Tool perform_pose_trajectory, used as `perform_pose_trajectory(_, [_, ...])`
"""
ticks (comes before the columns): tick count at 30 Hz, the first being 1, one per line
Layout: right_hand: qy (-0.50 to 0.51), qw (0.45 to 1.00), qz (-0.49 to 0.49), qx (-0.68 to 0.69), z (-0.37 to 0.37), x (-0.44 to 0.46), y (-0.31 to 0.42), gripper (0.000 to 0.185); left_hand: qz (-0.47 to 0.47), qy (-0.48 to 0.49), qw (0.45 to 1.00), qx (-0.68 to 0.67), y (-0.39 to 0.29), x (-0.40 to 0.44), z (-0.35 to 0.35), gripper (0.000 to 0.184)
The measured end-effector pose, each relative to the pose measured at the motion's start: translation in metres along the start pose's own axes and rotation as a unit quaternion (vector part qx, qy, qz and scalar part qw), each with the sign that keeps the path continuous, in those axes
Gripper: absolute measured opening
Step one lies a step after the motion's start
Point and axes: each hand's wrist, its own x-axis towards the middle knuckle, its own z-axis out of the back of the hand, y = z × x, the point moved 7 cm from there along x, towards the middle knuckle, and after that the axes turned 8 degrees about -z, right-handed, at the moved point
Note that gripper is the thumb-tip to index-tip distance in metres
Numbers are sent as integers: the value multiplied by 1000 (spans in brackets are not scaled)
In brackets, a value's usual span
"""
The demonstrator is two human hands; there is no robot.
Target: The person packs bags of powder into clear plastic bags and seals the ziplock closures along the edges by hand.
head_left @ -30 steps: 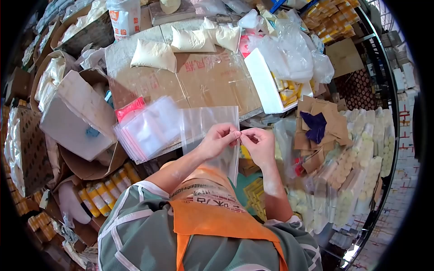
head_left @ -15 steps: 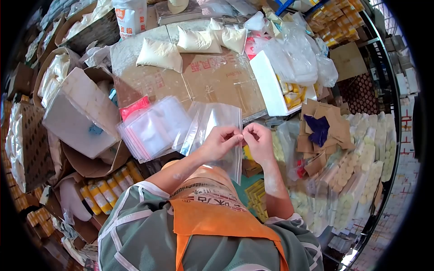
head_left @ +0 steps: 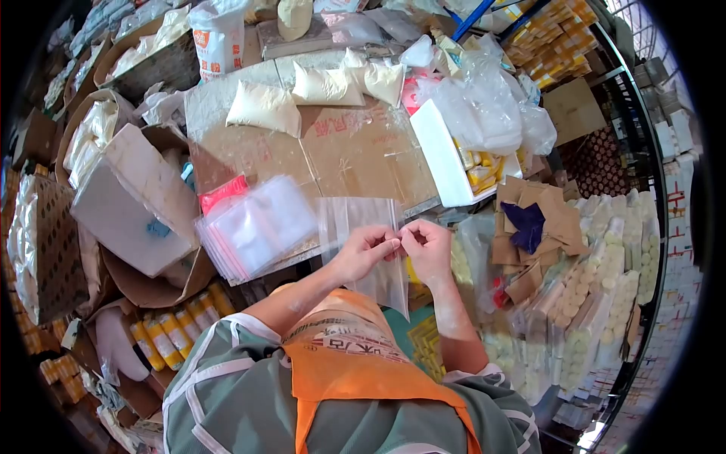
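Note:
Between my two hands hangs a clear plastic bag, held up in front of the orange apron. My left hand pinches its edge, thumb against fingers. Close beside it, my right hand is also closed in a pinch on the same edge, the fingertips of both hands nearly meeting. Left of the hands, a stack of clear plastic bags lies at the front of the cardboard-covered table. Filled bags of pale powder rest at its back.
A pink packet lies beside the bag stack. To the right stands a white foam box with yellow packets and plastic bags. A tilted white foam box is at left. Rows of packed pale rounds and cardboard pieces fill the right.
Both hands, pinching the clear bag, have moved slightly lower in view. The bag's upper edge now hangs lower and farther from the stack. The camera view has shifted a little.

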Motion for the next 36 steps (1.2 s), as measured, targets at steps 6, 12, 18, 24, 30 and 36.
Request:
perform_pose_trajectory(6, [-28, 988, 95, -120, 6, -8, 23, 8, -27, -116, 966, 228, 6, 5, -3, 21])
perform_pose_trajectory(12, [-70, 979, 165, -93, 27, -15, 10, 6, -64, -27, 862, 502, -8, 21, -34, 32])
perform_pose_trajectory(18, [89, 992, 80, 47, 56, -29, -44, 12, 11, 45, 915, 400, 19, 29, -62, 30])
perform_pose_trajectory(24, [119, 974, 80, -176, 102, -61, -67, 24, -4, 140, 868, 477, 46, 34, -133, 25])
perform_pose_trajectory(30, [157, 983, 10, -99, 153, -76, -113, 21, -64, 234, 807, 538, 61, 49, -194, 19])
perform_pose_trajectory(36, [207, 974, -4, -87, 186, -92, -127, 20, -19, 268, 854, 445, 64, 48, -248, 20])
